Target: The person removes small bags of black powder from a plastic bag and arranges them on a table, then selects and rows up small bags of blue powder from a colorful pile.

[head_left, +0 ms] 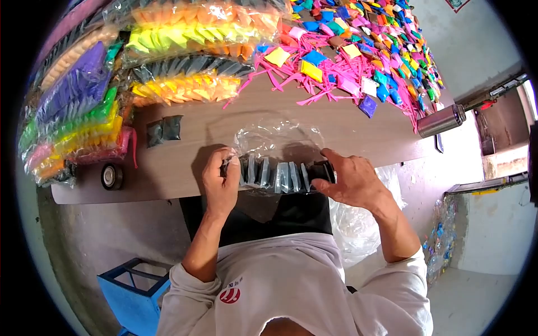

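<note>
A row of small black packets (288, 177) stands on edge at the table's front edge, in front of my body. My left hand (221, 178) is closed around the row's left end, thumb against the packets. The right end sits between the thumb and fingers of my right hand (354, 180). Clear plastic film (274, 134), apparently a bag, spreads on the table behind the row and partly covers it. Two black packets (165, 130) lie flat on the table to the left.
Bagged rows of coloured packets (185, 87) are stacked at the left and back. Loose packets and pink plastic tools (336, 84) pile up back right. A steel bottle (441, 121) lies at the right edge. A tape roll (111, 176) is front left; a blue stool (131, 291) stands below.
</note>
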Available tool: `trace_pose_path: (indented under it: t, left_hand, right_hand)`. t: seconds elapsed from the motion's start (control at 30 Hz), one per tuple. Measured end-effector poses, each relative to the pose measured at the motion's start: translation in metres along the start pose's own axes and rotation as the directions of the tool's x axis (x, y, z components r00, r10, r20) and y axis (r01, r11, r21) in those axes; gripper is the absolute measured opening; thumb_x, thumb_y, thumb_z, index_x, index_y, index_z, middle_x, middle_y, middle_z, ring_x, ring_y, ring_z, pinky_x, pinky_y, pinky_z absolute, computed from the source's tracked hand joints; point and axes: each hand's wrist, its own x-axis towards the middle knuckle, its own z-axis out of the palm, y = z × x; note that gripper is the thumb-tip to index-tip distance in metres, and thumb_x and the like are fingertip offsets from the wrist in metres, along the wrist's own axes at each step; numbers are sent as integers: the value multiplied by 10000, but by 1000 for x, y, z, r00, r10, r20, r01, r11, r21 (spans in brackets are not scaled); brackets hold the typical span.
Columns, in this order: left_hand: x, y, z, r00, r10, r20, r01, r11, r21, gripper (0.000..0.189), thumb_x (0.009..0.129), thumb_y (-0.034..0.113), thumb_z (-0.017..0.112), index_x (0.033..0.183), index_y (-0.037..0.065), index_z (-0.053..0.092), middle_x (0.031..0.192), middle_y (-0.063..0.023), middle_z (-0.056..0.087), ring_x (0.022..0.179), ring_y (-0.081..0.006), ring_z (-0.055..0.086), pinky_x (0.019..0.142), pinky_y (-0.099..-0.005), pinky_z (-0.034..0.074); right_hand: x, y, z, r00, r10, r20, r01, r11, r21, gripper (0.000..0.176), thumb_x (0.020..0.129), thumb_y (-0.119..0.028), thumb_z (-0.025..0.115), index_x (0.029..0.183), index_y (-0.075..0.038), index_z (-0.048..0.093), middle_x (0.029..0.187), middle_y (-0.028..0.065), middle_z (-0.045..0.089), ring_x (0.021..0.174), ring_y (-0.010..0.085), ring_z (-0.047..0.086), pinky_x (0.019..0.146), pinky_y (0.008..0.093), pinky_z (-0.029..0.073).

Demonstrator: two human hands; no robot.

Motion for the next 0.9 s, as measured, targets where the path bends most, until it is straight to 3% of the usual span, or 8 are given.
trace_pose_path:
  t: [0.3,0.47,0.53,0.7,0.73,0.77,0.83,0.9]
  left_hand:
    - [-1,-2,0,1000,-16,8,17,1000,-14,196,974,140,571,1071,-12,648,977,-41,657,927,-120,577,865,-277,462]
    - [1,-2,1,1000,10,8,-9,1000,-17,187,972,131,572,1060,-16,648,1000,-56,666,953,-133,593,890,-285,465]
    - [2,-1,1,1000,22,-7,-22,999,-28,160,941,110,604,1012,-30,631,986,-117,665,911,-205,629,841,-323,494]
    - [1,-3,1,1000,21,-7,-21,999,-35,162,942,112,603,1014,-30,632,996,-112,671,920,-201,632,847,-321,494]
    - [1,-4,1,1000,17,-9,-18,999,-35,163,942,111,603,1017,-30,633,1001,-110,674,924,-199,634,849,-320,494]
    - [0,-4,2,1000,18,-7,-18,999,-37,163,942,111,603,1017,-30,633,1001,-110,674,924,-199,634,849,-320,494]
    - [0,-4,2,1000,13,-11,-14,998,-57,162,941,108,600,1021,-28,637,1006,-108,677,930,-197,635,852,-319,494]
    - [0,-5,3,1000,10,-8,-11,998,-66,162,939,106,602,1025,-27,639,1008,-112,680,932,-200,638,853,-323,497]
  right_hand:
    - [3,14,-1,999,-48,16,48,999,10,326,838,-294,714,940,1,622,749,228,657,765,451,640,736,522,502]
    - [10,9,12,995,-99,0,99,995,-32,316,845,-293,708,888,10,629,731,224,656,759,443,643,723,516,507]
    - [8,5,0,993,-113,21,113,993,-25,320,849,-292,706,882,17,631,724,223,655,759,443,643,721,516,507]
    - [-4,14,-41,1000,-8,17,3,963,270,210,912,-188,640,909,21,651,779,231,669,747,446,620,700,473,497]
    - [-9,15,-49,994,-40,-104,72,944,321,118,914,-97,615,925,16,648,764,213,659,686,392,620,664,427,495]
    - [-12,18,-59,995,-48,-88,82,895,439,243,1003,-132,574,1124,65,650,777,87,683,579,117,597,543,266,480]
    - [-13,8,-72,977,47,-210,85,811,579,308,1041,-224,562,1127,55,658,781,66,683,583,79,576,533,229,453]
    - [-7,-8,-84,964,94,-250,76,799,597,282,1046,-194,545,1096,55,668,733,46,658,597,77,570,545,250,469]
